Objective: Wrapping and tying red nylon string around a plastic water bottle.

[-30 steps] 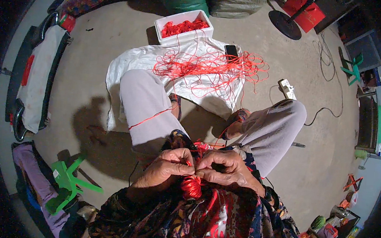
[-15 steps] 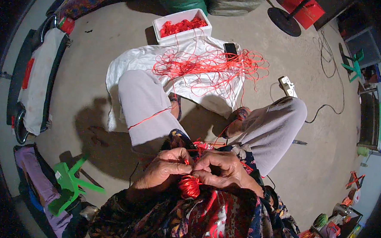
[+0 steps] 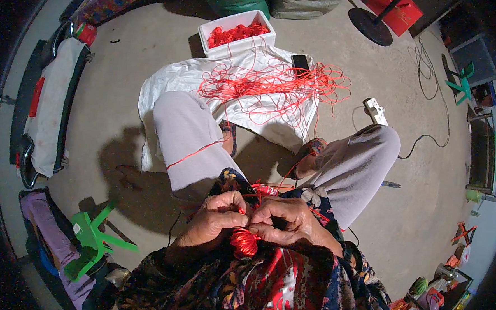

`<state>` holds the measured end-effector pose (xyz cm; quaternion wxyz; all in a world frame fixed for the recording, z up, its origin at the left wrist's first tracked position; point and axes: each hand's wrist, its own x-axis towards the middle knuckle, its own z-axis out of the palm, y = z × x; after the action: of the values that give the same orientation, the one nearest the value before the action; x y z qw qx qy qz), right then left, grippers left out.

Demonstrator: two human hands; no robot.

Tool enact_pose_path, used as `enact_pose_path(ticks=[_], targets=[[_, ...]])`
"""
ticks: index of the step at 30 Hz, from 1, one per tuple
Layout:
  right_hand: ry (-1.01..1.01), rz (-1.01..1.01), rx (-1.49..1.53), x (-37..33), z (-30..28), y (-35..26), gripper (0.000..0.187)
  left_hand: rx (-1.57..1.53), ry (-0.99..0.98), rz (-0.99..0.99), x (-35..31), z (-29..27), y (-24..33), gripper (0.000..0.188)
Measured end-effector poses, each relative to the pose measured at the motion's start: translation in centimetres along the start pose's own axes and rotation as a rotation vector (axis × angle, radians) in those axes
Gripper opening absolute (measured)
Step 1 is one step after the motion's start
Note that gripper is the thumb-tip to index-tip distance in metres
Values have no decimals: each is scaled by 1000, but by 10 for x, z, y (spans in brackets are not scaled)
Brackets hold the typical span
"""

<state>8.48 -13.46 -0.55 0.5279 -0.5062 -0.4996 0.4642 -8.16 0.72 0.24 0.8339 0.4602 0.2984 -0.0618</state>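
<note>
Over my lap, my left hand (image 3: 216,219) and my right hand (image 3: 286,220) meet with fingertips pinched on red cord (image 3: 243,210). A shiny red knotted cord ball (image 3: 244,243) hangs just below the fingertips, against my dark patterned clothing. From the hands one strand runs left across my pale trouser leg (image 3: 185,129); others lead forward toward the floor. Beyond my feet, a loose tangle of red cord (image 3: 257,85) is spread over a white sheet (image 3: 164,86). What exactly lies between the fingertips is too small to make out.
A white box (image 3: 231,52) of red cord pieces stands behind the sheet, with a black phone (image 3: 300,65) nearby. A power strip (image 3: 375,112) lies right of my knee. Green stools (image 3: 89,239) stand at left and far right. A black round base (image 3: 370,28) is at the back.
Both hands keep their pinch in nearly the same place. The red cord ball has shifted very slightly left.
</note>
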Motion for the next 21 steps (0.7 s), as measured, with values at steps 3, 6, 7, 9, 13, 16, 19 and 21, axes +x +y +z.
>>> enact_pose_path(ticks=[3,6,7,9,13,16,19,21], targets=[[6,-16,-2,1,2,-1,15,46,29,14,-1,1,0,11],[42,45,79,-1,5,2,14,148,65,53,0,4,2,11],[65,84,60,-1,5,1,13,183,76,45,1,4,0,12],[106,158,25,0,3,-4,11,222,101,72,0,6,-2,12],[112,192,-6,-1,6,0,11,206,90,261,0,11,-14,11],[53,375,313,-1,3,5,12,234,64,404,0,10,-17,13],[45,430,417,-1,5,10,12,318,43,516,-1,10,-17,16],[32,330,287,0,5,9,13,345,34,567,-1,10,-19,17]])
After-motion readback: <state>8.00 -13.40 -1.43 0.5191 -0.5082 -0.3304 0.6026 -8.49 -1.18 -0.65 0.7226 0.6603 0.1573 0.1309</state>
